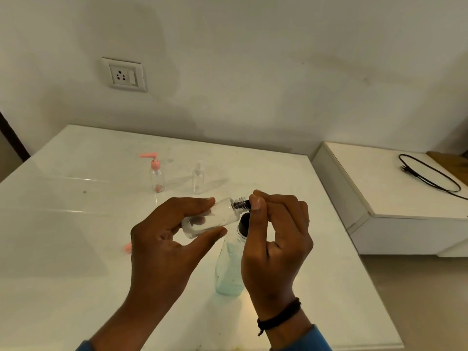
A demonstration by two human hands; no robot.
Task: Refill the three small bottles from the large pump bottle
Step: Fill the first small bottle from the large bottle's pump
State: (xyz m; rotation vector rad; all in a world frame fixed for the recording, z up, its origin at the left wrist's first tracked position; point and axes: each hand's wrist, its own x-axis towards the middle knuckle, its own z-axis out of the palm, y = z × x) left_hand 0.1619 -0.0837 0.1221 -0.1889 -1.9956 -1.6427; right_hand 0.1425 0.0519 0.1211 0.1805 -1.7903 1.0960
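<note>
My left hand (167, 239) grips a small clear bottle (212, 217) lying tilted, its open threaded neck pointing right. The large pump bottle (229, 267), clear with pale green liquid, stands under my hands. Its black pump head (243, 225) sits below my right hand (276, 239), whose thumb and fingers pinch the dark spout at the small bottle's neck. Farther back stand a small bottle with a pink pump (156, 173) and a small clear bottle (198, 179). A pink cap piece (128, 247) lies on the table left of my left hand.
The white glossy table (76, 236) meets a white wall with a socket (124, 75). A lower white unit (395, 198) stands to the right with a black cable (430, 177) lying on it.
</note>
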